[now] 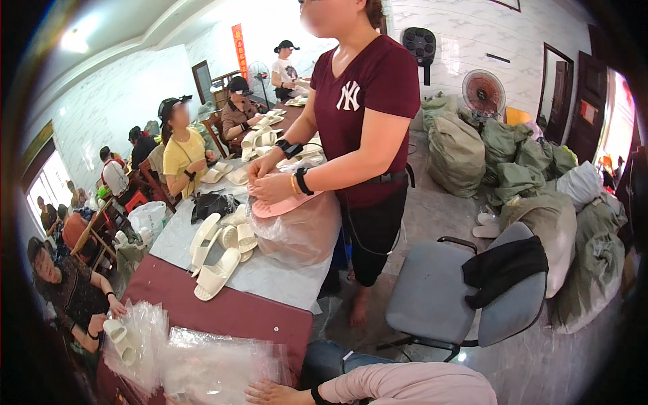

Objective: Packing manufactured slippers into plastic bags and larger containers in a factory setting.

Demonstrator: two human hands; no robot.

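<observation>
My right hand (273, 393), at the lower edge below a pale pink sleeve (412, 385), lies with its fingers stretched out on a stack of clear plastic bags (216, 358). The hand is partly cut off by the frame edge. My left hand does not show. Left of the stack, another pile of clear bags (145, 331) has a cream slipper (121, 344) on it, beside a co-worker's hand (117, 309). Several more cream slippers (217, 273) lie farther up the table.
A standing person in a maroon shirt (364, 101) holds a pink slipper (280, 204) over a filled plastic bag (297, 233). The dark red table (270, 320) runs away from me. A grey chair (432, 290) and bulging sacks (455, 155) stand on the right.
</observation>
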